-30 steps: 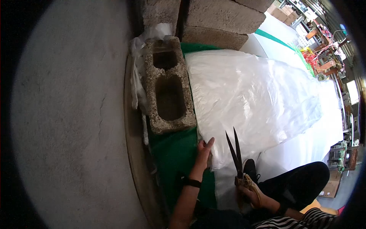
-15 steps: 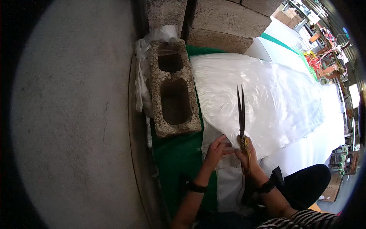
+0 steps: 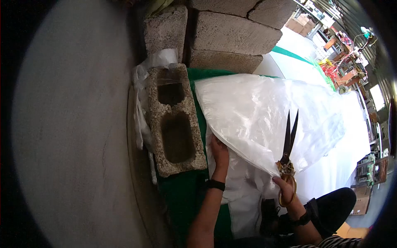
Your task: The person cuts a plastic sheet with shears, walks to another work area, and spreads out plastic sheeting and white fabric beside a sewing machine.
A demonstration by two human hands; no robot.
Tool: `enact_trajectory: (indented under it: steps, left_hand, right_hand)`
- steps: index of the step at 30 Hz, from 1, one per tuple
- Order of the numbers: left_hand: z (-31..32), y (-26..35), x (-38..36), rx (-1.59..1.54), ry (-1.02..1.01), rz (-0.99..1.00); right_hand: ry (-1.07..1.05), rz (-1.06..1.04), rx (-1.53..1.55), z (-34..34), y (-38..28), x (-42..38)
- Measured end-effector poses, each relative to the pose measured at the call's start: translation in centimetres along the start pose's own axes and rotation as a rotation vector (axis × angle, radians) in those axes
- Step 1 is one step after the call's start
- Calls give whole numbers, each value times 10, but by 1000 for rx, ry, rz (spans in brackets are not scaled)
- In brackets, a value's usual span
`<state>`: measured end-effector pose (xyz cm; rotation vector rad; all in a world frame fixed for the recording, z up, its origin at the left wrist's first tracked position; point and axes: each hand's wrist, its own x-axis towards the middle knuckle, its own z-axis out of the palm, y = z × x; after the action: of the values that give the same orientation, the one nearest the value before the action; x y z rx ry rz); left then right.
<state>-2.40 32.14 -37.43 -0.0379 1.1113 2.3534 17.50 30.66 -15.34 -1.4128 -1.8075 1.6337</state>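
A large sheet of clear plastic film (image 3: 256,107) lies in a layered, wrinkled pile, its near edge running diagonally and raised. My left hand (image 3: 220,153) is at that edge, between the pile and the concrete block, with its fingertips tucked under the film and hidden. My right hand (image 3: 286,191) is closed around the gold-coloured handles of a pair of scissors (image 3: 286,159). The scissors' dark blades point away from me, slightly parted, above the film. The film's near corner meets the thumb of my right hand.
A hollow concrete block (image 3: 198,159) stands left of the film on green cloth (image 3: 182,190), with crumpled plastic (image 3: 140,103) beside it. Stacked solid blocks (image 3: 235,35) rise beyond. A grey concrete floor (image 3: 74,124) spreads left; cluttered benches and cardboard boxes (image 3: 300,25) stand far right.
My left hand has moved forward and left, under the film's edge. My right hand has shifted right and nearer with the scissors, whose blades have parted. The film's near edge has lifted.
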Motion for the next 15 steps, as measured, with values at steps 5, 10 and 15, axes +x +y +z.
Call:
enact_trajectory:
  steps: [5,10,15]
  left_hand:
    - [22,-26,28,381,-198,-23]
    - [90,35,54,-192,34,124]
    - [127,51,76,-53,-91,140]
  right_hand:
    - [50,-66,142,-20,-20,-3]
    - [114,-30,145,-28,-14,-10]
    - [123,5,190,-45,-15,-16]
